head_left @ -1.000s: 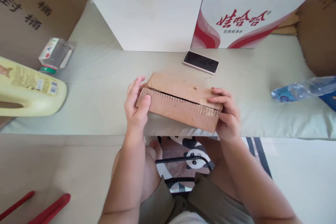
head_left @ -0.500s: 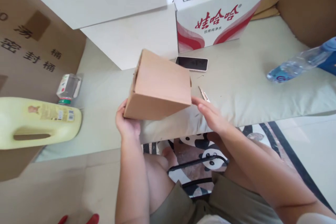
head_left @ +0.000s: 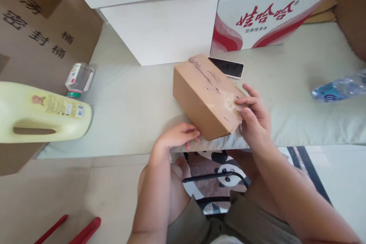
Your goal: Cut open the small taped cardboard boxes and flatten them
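A small brown cardboard box [head_left: 200, 101] lies on the pale padded surface [head_left: 131, 103], turned at an angle, its torn taped seam facing up. My right hand [head_left: 255, 119] grips its near right corner, fingertips on the tape. My left hand [head_left: 178, 136] rests at the box's lower left edge, fingers curled against the surface and touching the box. A black phone [head_left: 228, 67] lies flat just behind the box.
White boxes [head_left: 160, 23] and a red-and-white printed carton [head_left: 271, 11] stand at the back. A large brown carton [head_left: 37, 26], a yellow jug [head_left: 40, 116] and a small clear bottle [head_left: 79, 79] are at left. A water bottle [head_left: 340, 87] lies at right. Red handles [head_left: 71, 230] show on the floor.
The box was lifted and tipped up on its side, then laid back down turned, taped seam up. My left hand has slid from the box's end to its lower edge.
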`<state>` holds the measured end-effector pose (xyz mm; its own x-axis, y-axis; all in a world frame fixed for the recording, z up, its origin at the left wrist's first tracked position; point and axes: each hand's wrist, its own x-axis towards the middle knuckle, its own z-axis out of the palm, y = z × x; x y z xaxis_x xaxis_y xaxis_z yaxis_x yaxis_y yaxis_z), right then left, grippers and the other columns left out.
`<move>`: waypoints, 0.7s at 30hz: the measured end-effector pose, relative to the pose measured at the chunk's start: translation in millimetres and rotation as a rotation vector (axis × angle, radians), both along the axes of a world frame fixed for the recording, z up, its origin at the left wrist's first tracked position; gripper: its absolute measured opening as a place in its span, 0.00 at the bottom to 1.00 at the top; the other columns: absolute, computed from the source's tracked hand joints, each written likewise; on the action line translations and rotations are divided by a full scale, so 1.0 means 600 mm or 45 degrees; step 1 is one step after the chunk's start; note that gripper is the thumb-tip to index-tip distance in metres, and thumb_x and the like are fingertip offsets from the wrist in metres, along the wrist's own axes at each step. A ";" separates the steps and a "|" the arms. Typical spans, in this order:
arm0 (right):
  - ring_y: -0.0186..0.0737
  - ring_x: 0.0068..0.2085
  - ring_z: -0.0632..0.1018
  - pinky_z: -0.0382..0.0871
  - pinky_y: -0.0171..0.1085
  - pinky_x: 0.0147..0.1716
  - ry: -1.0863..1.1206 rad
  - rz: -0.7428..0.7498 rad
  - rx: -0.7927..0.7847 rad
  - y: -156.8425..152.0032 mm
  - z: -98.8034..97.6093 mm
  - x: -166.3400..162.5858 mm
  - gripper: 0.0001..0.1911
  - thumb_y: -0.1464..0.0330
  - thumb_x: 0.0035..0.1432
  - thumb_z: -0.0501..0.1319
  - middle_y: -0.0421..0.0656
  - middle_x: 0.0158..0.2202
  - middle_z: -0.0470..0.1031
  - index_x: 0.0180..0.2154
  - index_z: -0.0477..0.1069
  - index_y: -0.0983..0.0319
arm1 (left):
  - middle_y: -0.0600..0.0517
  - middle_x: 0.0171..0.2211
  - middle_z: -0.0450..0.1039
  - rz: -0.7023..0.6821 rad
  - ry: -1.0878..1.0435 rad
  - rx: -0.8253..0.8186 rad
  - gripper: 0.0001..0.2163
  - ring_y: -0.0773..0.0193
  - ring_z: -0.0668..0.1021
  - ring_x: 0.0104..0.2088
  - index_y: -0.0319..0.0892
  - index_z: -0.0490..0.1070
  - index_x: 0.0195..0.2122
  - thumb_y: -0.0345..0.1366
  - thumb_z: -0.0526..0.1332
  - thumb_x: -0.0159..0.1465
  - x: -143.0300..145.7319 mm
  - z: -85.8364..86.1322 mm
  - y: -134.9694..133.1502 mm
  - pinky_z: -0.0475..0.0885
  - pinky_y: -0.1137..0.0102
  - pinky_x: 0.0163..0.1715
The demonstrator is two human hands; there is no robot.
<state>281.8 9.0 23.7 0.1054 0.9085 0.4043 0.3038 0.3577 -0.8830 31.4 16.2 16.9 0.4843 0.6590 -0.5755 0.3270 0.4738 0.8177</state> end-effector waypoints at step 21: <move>0.56 0.42 0.80 0.74 0.50 0.39 -0.965 -0.158 -0.606 0.024 -0.015 0.036 0.21 0.62 0.58 0.62 0.56 0.49 0.77 0.53 0.75 0.61 | 0.49 0.49 0.73 1.290 -0.002 1.538 0.20 0.58 0.77 0.52 0.48 0.74 0.47 0.55 0.65 0.62 -0.018 -0.033 0.039 0.71 0.62 0.56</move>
<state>303.1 23.3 14.8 0.0723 0.9973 -0.0104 0.8763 -0.0685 -0.4768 20.8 39.4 -2.7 -0.4251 0.7484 0.5091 0.2906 -0.4199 0.8598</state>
